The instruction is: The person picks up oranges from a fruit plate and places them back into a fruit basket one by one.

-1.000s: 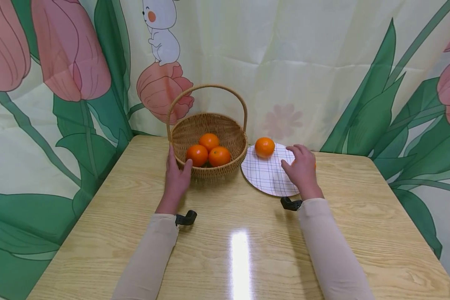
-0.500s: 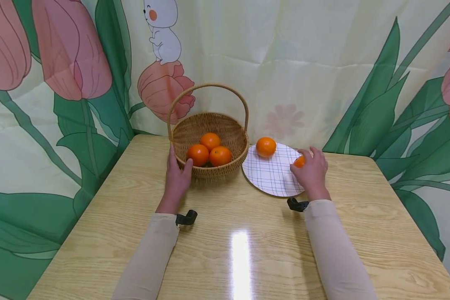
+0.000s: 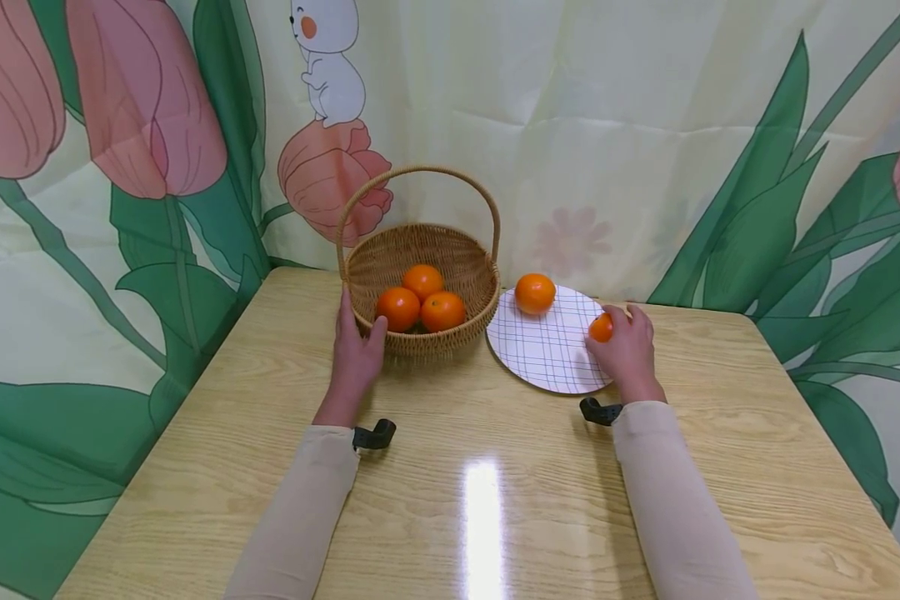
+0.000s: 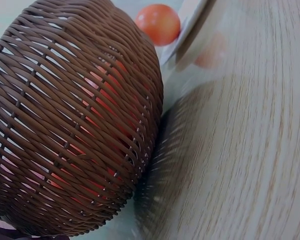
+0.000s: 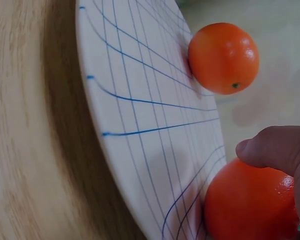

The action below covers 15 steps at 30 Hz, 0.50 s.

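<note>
My right hand (image 3: 627, 354) holds an orange (image 3: 602, 327) at the right side of a round white plate (image 3: 543, 358) with a blue grid pattern. In the right wrist view the thumb (image 5: 270, 145) lies on top of that orange (image 5: 250, 202); the other fingers are mostly hidden. A second orange (image 3: 535, 293) sits at the plate's back edge. My left hand (image 3: 357, 354) rests against the left side of a wicker basket (image 3: 450, 340), fingers extended along it and thumb by the front rim. Inside the basket are three oranges (image 3: 442, 311).
The basket's tall arched handle (image 3: 420, 169) stands upright. Behind the wooden table (image 3: 435, 417) hangs a curtain (image 3: 645, 125) printed with tulips and a white animal. Plate and basket stand close side by side near the table's back edge.
My right hand has moved to the right, and its spread thumb and fingers have closed in on the right-hand orange. The left hand has stayed at the basket.
</note>
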### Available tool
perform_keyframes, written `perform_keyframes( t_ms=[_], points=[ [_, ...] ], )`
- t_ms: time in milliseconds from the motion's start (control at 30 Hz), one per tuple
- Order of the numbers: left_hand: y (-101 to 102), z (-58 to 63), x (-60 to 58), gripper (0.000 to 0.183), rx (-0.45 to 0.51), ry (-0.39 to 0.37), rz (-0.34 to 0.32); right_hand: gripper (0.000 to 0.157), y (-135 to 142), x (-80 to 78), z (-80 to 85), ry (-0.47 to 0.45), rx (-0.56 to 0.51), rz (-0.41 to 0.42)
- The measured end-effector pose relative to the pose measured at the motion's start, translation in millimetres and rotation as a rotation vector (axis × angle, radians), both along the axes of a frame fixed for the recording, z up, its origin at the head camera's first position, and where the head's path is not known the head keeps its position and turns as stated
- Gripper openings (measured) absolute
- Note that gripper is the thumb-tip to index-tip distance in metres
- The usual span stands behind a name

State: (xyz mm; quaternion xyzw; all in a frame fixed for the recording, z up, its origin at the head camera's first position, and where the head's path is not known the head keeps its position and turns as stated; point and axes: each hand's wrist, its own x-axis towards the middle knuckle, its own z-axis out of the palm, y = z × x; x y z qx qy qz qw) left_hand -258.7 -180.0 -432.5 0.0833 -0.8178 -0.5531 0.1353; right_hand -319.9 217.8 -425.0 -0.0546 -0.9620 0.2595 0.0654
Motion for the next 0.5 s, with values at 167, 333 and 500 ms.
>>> perform_keyframes(
  t_ms=[167,333,500],
  points=[
    [0.1,-0.4,-0.6,0.080,0.014,-0.002,0.001,0.062,1.5,-1.5,-4.2,-0.013,-0.014,-0.006],
    [-0.1,-0.4,-1.1,0.080,0.014,0.011,0.000,0.059,0.6,-2.5,-5.7,0.002,-0.020,-0.013],
    [-1.1,-1.0,-1.1,0.080,0.016,0.013,0.000,0.059,-2.6,-2.8,-6.5,0.009,-0.033,0.013]
  ],
)
